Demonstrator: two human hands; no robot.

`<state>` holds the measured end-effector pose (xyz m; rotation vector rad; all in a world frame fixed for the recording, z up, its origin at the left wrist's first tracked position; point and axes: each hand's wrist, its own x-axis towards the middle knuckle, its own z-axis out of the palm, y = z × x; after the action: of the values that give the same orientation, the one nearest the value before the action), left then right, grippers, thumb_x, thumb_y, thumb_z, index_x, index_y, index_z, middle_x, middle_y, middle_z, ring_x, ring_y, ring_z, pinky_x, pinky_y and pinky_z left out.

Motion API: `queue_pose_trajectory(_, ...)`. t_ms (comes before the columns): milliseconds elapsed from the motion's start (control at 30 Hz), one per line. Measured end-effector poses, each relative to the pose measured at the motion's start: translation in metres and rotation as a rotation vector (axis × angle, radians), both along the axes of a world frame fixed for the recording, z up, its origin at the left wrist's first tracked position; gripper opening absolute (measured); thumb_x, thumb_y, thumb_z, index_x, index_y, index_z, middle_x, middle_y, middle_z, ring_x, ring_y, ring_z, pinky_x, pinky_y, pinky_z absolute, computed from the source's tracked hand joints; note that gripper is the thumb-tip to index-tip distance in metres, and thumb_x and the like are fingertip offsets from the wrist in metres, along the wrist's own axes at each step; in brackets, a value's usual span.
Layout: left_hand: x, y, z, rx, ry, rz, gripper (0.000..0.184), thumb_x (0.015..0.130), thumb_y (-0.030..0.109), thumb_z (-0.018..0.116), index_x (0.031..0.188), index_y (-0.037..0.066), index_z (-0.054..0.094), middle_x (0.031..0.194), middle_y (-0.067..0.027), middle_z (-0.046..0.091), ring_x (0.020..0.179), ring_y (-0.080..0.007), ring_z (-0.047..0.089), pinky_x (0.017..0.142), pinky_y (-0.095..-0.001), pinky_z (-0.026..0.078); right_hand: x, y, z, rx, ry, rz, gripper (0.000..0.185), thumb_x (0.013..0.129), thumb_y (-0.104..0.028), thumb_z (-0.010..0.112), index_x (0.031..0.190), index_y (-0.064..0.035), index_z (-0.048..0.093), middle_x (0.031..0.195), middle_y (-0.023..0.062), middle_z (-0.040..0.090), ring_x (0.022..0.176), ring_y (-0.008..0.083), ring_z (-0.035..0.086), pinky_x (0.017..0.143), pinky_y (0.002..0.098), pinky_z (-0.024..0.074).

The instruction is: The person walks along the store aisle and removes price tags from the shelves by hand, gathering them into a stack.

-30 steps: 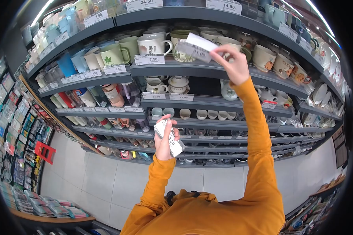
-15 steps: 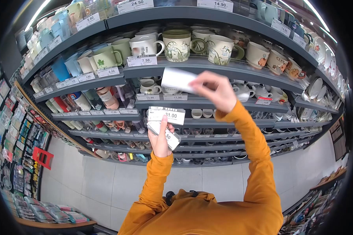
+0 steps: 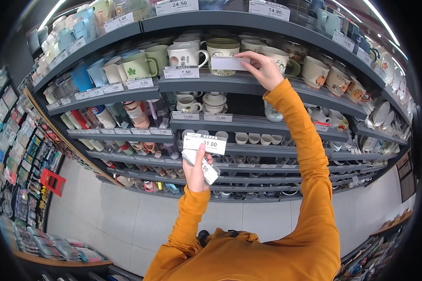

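Pinched between thumb and fingers, a white price tag [image 3: 227,63] is in my right hand [image 3: 265,70]. Its visible face looks blank. It is at the shelf edge, in front of a green-rimmed mug [image 3: 222,46] and just right of the 7.50 price tag [image 3: 181,72]. Lower down, my left hand [image 3: 198,171] grips a stack of price tags [image 3: 206,144], fanned out, with the thumb across the front; the top one reads 31.00. A white mug with dark characters [image 3: 187,55] stands left of the green-rimmed one.
Below is a shelf with a lidded white pot [image 3: 214,103]. Green mugs [image 3: 138,65] stand to the left and bear-printed cups [image 3: 314,71] to the right. A red stool [image 3: 52,182] sits on the tiled floor at left. Packaged goods [image 3: 14,164] hang along the left wall.
My right hand has moved up and brought its price tag to the shelf edge before the green-rimmed mug. My left hand keeps its stack. The view has shifted slightly.
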<state>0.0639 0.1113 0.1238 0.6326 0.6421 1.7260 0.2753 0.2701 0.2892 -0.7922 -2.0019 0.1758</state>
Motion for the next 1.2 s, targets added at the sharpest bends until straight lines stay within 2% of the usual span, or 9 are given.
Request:
queue_pose_trajectory(167, 0.002, 0.000, -0.003, -0.012, -0.019, -0.035, 0.013, 0.090, 0.014, 0.061, 0.095, 0.004, 0.055, 0.076, -0.0019, 0.055, 0.061, -0.0079, 0.050, 0.053, -0.0230, 0.041, 0.003, 0.012, -0.001, 0.044, 0.096, -0.020, 0.023, 0.088, -0.004, 0.056, 0.110, -0.0071, 0.063, 0.095, 0.0084, 0.067, 0.080, 0.0162, 0.066, 0.075, 0.0284, 0.0514)
queue_pose_trajectory(300, 0.006, -0.001, 0.000, -0.032, -0.019, -0.038, 0.013, 0.090, 0.015, 0.061, 0.095, 0.005, 0.055, 0.076, -0.0018, 0.055, 0.061, -0.0078, 0.050, 0.053, -0.0227, 0.041, 0.006, 0.008, -0.003, -0.160, 0.015, -0.005, 0.023, 0.091, -0.008, 0.056, 0.113, -0.0049, 0.062, 0.104, 0.0062, 0.064, 0.093, 0.0132, 0.062, 0.083, 0.0261, 0.0487)
queue_pose_trajectory(600, 0.005, -0.001, -0.009, -0.047, 0.005, -0.072, 0.013, 0.090, 0.014, 0.062, 0.096, 0.005, 0.055, 0.079, -0.0021, 0.056, 0.062, -0.0073, 0.050, 0.053, -0.0224, 0.041, 0.009, 0.009, -0.004, -0.179, -0.126, -0.052, 0.020, 0.090, -0.012, 0.058, 0.107, -0.0040, 0.066, 0.099, 0.0062, 0.066, 0.085, 0.0125, 0.061, 0.081, 0.0265, 0.0487)
queue_pose_trajectory(767, 0.006, 0.000, -0.012, -0.066, -0.026, -0.071, 0.012, 0.090, 0.014, 0.062, 0.095, 0.005, 0.055, 0.077, -0.0019, 0.056, 0.062, -0.0074, 0.050, 0.053, -0.0225, 0.041, -0.007, -0.023, -0.019, 0.381, -0.047, -0.145, 0.017, 0.085, -0.009, 0.060, 0.100, -0.0041, 0.066, 0.097, 0.0110, 0.062, 0.092, 0.0290, 0.060, 0.082, 0.0348, 0.0475)
queue_pose_trajectory(833, 0.005, 0.000, -0.012, -0.056, -0.031, -0.085, 0.012, 0.089, 0.013, 0.062, 0.094, 0.005, 0.055, 0.077, -0.0018, 0.056, 0.061, -0.0074, 0.050, 0.053, -0.0226, 0.041, -0.015, -0.052, -0.051, 0.215, 0.085, -0.155, 0.016, 0.084, -0.007, 0.062, 0.099, -0.0005, 0.065, 0.090, 0.0122, 0.063, 0.083, 0.0240, 0.063, 0.076, 0.0311, 0.0489)
queue_pose_trajectory(900, 0.000, 0.000, -0.013, -0.049, -0.036, -0.107, 0.011, 0.089, 0.013, 0.062, 0.093, 0.005, 0.055, 0.077, -0.0018, 0.056, 0.061, -0.0074, 0.050, 0.053, -0.0227, 0.041, -0.033, -0.092, -0.087, -0.150, 0.204, 0.031, 0.019, 0.087, -0.012, 0.063, 0.103, -0.0014, 0.065, 0.090, 0.0074, 0.066, 0.083, 0.0125, 0.062, 0.071, 0.0256, 0.0494)
queue_pose_trajectory(967, 0.000, 0.003, -0.015, -0.030, -0.015, -0.092, 0.011, 0.089, 0.011, 0.061, 0.095, 0.004, 0.055, 0.076, -0.0022, 0.056, 0.061, -0.0074, 0.049, 0.054, -0.0223, 0.041, -0.043, -0.122, -0.122, -0.536, 0.300, 0.100, 0.024, 0.088, -0.012, 0.061, 0.109, -0.0024, 0.063, 0.090, 0.0067, 0.066, 0.083, 0.0113, 0.061, 0.071, 0.0247, 0.0486)
queue_pose_trajectory(1133, 0.003, -0.002, -0.019, -0.085, 0.035, -0.143, 0.014, 0.089, 0.011, 0.061, 0.097, 0.001, 0.056, 0.078, -0.0025, 0.058, 0.062, -0.0072, 0.051, 0.052, -0.0216, 0.041, -0.070, -0.168, -0.165, -0.738, 0.581, 0.125, 0.028, 0.086, -0.004, 0.062, 0.114, -0.0031, 0.061, 0.083, 0.0012, 0.056, 0.074, 0.0066, 0.055, 0.063, 0.0211, 0.0473)
queue_pose_trajectory(1200, 0.001, -0.002, -0.047, -0.150, 0.027, -0.140, 0.025, 0.090, 0.012, 0.059, 0.112, 0.003, 0.053, 0.086, -0.0031, 0.058, 0.067, -0.0078, 0.053, 0.054, -0.0214, 0.042, -0.077, -0.180, -0.183, -0.778, 0.579, 0.124, 0.032, 0.085, -0.003, 0.062, 0.117, -0.0039, 0.058, 0.083, 0.0021, 0.057, 0.072, 0.0073, 0.056, 0.063, 0.0208, 0.0469)
